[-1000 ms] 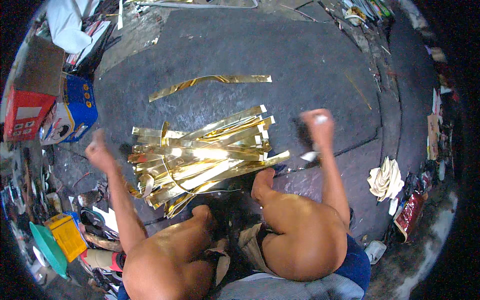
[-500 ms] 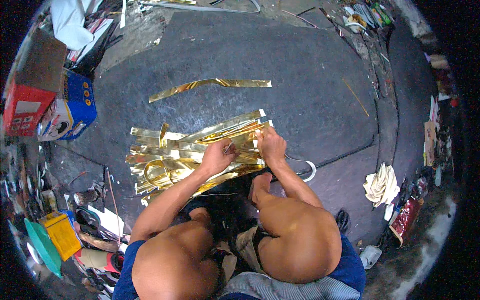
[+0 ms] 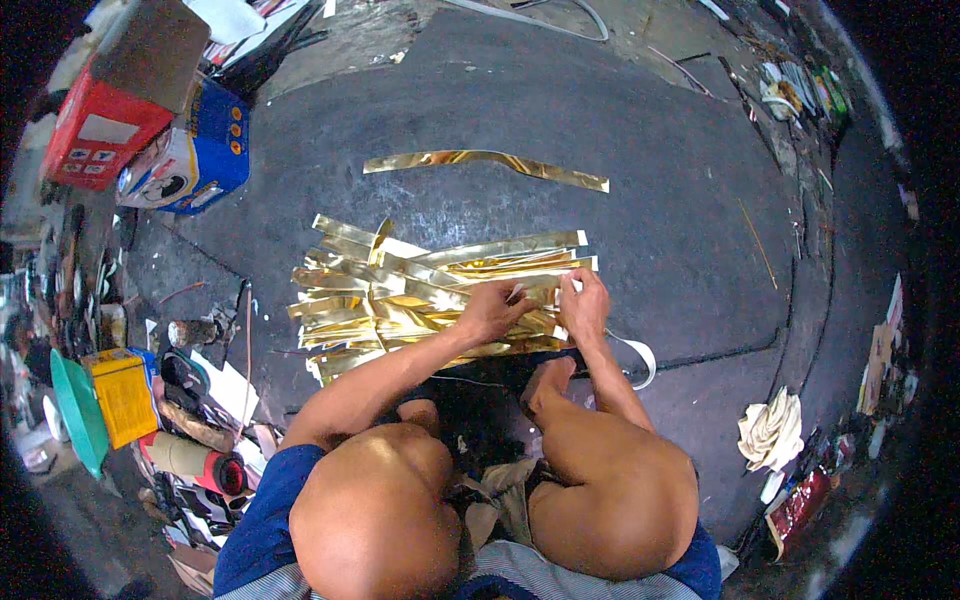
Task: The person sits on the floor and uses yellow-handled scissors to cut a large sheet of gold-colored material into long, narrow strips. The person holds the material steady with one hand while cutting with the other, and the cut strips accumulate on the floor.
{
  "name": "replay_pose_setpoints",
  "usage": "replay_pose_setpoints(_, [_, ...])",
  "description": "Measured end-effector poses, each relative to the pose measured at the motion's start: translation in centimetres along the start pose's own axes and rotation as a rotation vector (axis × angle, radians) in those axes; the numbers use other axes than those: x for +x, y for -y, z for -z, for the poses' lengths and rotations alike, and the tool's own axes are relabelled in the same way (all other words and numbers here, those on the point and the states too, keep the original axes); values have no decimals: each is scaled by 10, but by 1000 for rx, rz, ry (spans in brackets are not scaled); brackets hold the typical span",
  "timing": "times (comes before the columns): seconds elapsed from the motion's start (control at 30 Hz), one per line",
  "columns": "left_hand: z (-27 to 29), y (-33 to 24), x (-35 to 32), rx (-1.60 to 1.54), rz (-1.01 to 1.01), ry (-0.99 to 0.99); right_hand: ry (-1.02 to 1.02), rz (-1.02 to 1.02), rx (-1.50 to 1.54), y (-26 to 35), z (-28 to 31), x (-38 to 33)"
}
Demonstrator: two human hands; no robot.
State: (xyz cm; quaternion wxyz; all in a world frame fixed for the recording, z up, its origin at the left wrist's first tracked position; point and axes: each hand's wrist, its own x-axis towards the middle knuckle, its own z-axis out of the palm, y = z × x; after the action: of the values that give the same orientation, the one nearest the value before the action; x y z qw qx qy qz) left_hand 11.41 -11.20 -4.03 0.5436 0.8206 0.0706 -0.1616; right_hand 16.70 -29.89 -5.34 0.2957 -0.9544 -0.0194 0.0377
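A flattened pile of shiny gold foil strips [image 3: 400, 308] with white ends lies on the dark floor before my bent knees. My left hand [image 3: 492, 312] rests over the pile's right half, its fingers curled; a small pale bit shows at the fingertips, too small to name. At the pile's right end, my right hand [image 3: 586, 302] pinches the white-tipped end of a gold strip, thumb and fingers pressed together. One gold strip loops across the left part of the pile. Farther off, a single gold strip [image 3: 485, 160] lies apart on the floor.
At the left stand a red box [image 3: 105, 130] and a blue box [image 3: 217, 140]. Below them are a yellow box [image 3: 122, 395], a green lid-like piece [image 3: 76, 412] and scattered clutter. A crumpled cream cloth [image 3: 771, 430] lies at the right. A white band [image 3: 645, 362] curls beside my right forearm.
The whole view has swung, so the floor and boxes sit farther right in the picture. Both hands stay at the pile's right half, with slight finger shifts.
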Motion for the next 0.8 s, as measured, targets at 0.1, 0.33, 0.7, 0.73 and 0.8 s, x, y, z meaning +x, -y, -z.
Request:
replay_pose_setpoints(0.1, [6, -20, 6, -271, -127, -19, 347, -78, 515, 21, 33, -3])
replay_pose_setpoints(0.33, [37, -64, -20, -359, -21, 109, 665, -390, 1258, 67, 63, -13])
replay_pose_setpoints(0.7, [350, 173, -138, -1284, 66, -1070, -578, -543, 1875, -190, 162, 48])
replay_pose_setpoints(0.73, [367, 191, -132, -1238, 78, -1143, -626, -399, 1850, -263, 206, 27])
replay_pose_setpoints(0.8, [385, 191, -143, -931, 105, -1315, -647, -352, 1465, -288, 226, 15])
